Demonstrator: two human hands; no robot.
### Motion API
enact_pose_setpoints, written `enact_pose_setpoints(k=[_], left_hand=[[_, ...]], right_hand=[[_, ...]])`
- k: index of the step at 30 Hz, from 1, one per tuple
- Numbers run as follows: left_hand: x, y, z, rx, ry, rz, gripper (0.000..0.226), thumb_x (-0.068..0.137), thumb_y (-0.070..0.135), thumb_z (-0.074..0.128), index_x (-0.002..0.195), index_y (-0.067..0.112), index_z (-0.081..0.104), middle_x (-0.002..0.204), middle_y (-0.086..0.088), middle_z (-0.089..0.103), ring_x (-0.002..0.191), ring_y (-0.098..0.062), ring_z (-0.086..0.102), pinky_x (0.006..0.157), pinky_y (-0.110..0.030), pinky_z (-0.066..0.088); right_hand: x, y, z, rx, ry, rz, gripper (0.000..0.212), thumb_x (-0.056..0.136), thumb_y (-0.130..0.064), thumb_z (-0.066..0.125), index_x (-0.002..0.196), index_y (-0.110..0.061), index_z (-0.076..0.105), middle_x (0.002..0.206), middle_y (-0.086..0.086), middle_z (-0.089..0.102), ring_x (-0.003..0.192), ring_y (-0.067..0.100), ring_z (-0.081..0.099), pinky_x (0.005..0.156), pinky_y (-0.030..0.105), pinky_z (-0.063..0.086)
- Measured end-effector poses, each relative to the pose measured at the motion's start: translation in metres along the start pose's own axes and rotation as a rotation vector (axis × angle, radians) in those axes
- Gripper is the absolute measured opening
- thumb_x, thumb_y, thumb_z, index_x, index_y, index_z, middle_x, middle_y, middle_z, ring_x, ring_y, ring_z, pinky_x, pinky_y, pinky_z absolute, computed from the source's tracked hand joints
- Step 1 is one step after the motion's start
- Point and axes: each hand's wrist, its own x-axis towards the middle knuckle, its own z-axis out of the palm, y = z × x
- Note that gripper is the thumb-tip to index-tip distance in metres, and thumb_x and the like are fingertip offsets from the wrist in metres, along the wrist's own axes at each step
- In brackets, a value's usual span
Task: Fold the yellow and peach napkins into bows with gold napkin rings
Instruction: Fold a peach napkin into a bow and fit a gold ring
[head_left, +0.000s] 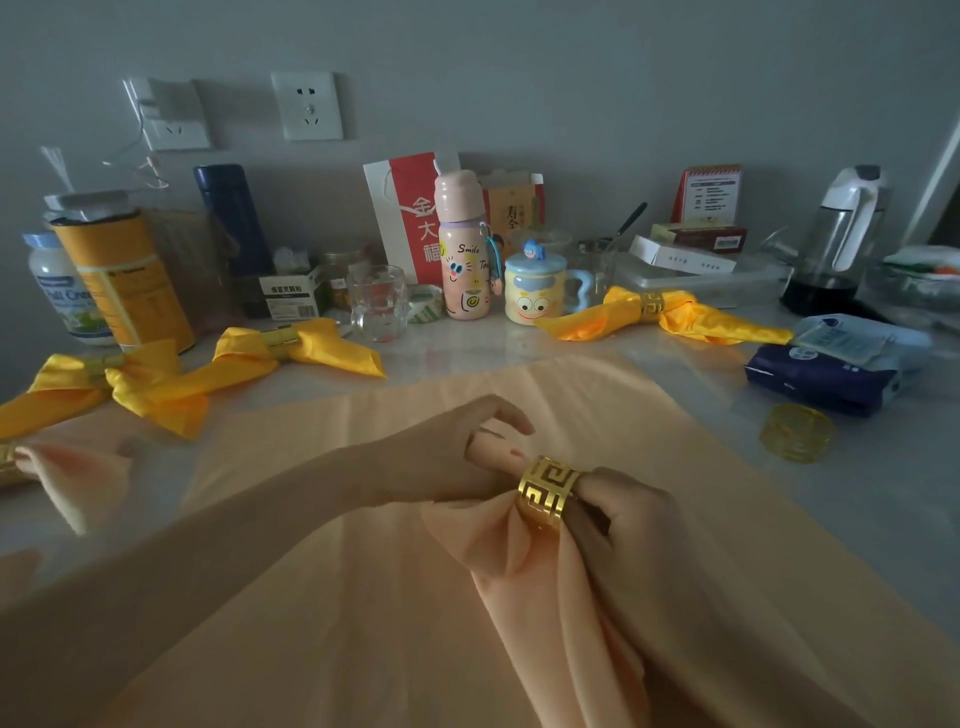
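A pale, glossy marble-look bench (519, 338) seen from above, its far edge crowded with bottles, tins and boxes against a grey wall.

Counted: three finished bows of shiny yellow satin napkin, each cinched by a gold ring. Two lie at the far left, one (62, 384) at the edge and one (291, 353) just right of it, their tails overlapping; the third (660, 314) lies far right, near a pastel ceramic mug with a cartoon face (535, 296). One finished bow of matte peach cloth (78, 478) sits at the near left edge, only partly in view.

A large flat sheet of soft peach fabric (363, 597) covers the near middle of the bench. Above it, a bunched peach napkin (519, 561) is threaded through a gold metal napkin ring with a cut-out Greek-key pattern (546, 496).

The left hand (457, 447) pinches the rolled napkin end poking out on the ring's far side, other fingers lifted. The right hand (628, 514) has its fingers closed around the ring and the gathered cloth.

One spare gold ring (797, 432) stands alone on the right, near a dark blue tissue pack (821, 379).
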Motion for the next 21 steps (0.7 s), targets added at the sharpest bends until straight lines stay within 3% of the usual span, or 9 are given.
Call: enact_pose_setpoints(k=[2,4,6,8,11,15,17,19,21], left_hand=[[-0.003,-0.004,0.002,0.017,0.076,0.05,0.028,0.079,0.015,0.072,0.089,0.036,0.056,0.095,0.012,0.063,0.081,0.001,0.059,0.072,-0.013,0.047],[-0.005,-0.004,0.006,0.004,0.063,0.079,0.021,0.076,0.02,0.072,0.082,0.033,0.055,0.086,0.014,0.062,0.075,0.006,0.056,0.07,-0.009,0.043],[-0.011,0.002,0.012,-0.132,0.007,0.021,0.015,0.068,0.025,0.06,0.08,0.028,0.052,0.077,0.011,0.058,0.067,0.002,0.052,0.062,-0.013,0.041],[-0.015,0.002,0.014,-0.287,-0.049,-0.048,0.022,0.057,0.018,0.053,0.078,0.021,0.051,0.066,0.01,0.055,0.058,0.001,0.048,0.054,-0.016,0.038],[-0.021,0.002,0.013,-0.402,-0.064,-0.072,0.032,0.043,0.031,0.054,0.074,0.022,0.059,0.067,0.0,0.056,0.063,-0.012,0.05,0.061,-0.027,0.039],[-0.032,0.003,0.004,-0.383,-0.043,-0.063,0.061,0.054,0.036,0.057,0.097,-0.007,0.056,0.089,-0.012,0.06,0.083,-0.019,0.055,0.078,-0.031,0.041],[-0.038,0.002,-0.001,-0.367,-0.052,-0.099,0.059,0.071,0.028,0.067,0.108,-0.015,0.052,0.097,-0.019,0.06,0.088,-0.023,0.055,0.079,-0.033,0.044],[-0.043,0.003,-0.002,-0.312,-0.037,-0.126,0.051,0.081,0.031,0.068,0.11,-0.01,0.057,0.103,-0.02,0.065,0.088,-0.019,0.059,0.081,-0.032,0.049],[-0.044,0.004,0.001,-0.203,0.035,-0.086,0.034,0.082,0.028,0.063,0.106,0.005,0.064,0.093,-0.009,0.069,0.081,-0.009,0.062,0.077,-0.027,0.051]], right_hand=[[0.0,-0.002,0.0,0.004,0.02,-0.005,0.025,0.085,-0.028,0.06,0.066,-0.011,0.061,0.058,-0.001,0.051,0.063,0.011,0.052,0.053,0.02,0.037],[-0.001,-0.003,0.002,0.043,0.024,0.005,0.025,0.083,-0.031,0.058,0.073,-0.01,0.066,0.063,0.002,0.057,0.064,0.013,0.056,0.057,0.03,0.043],[-0.003,-0.004,0.001,0.105,0.02,0.016,0.029,0.08,-0.035,0.055,0.08,-0.01,0.069,0.067,0.003,0.061,0.064,0.013,0.058,0.06,0.036,0.046],[-0.005,-0.005,-0.001,0.15,-0.004,0.046,0.03,0.081,-0.037,0.057,0.083,-0.01,0.069,0.068,0.005,0.062,0.065,0.017,0.06,0.059,0.04,0.048],[-0.006,-0.006,-0.003,0.18,-0.058,0.04,0.026,0.082,-0.035,0.058,0.081,-0.011,0.069,0.069,0.004,0.064,0.064,0.017,0.06,0.059,0.038,0.048],[-0.004,-0.007,-0.006,0.214,-0.108,0.024,0.018,0.085,-0.025,0.063,0.074,-0.011,0.068,0.069,0.002,0.063,0.062,0.005,0.056,0.057,0.031,0.044],[-0.004,-0.007,-0.004,0.208,-0.12,0.02,0.022,0.084,-0.029,0.061,0.076,-0.009,0.067,0.07,0.003,0.064,0.064,0.009,0.058,0.059,0.035,0.047],[-0.004,-0.006,-0.003,0.205,-0.113,0.019,0.029,0.082,-0.034,0.058,0.076,-0.006,0.065,0.069,0.006,0.062,0.066,0.018,0.058,0.061,0.04,0.047],[-0.004,-0.006,-0.002,0.203,-0.11,0.019,0.026,0.084,-0.029,0.06,0.075,-0.005,0.065,0.069,0.007,0.062,0.069,0.022,0.059,0.061,0.042,0.047]])
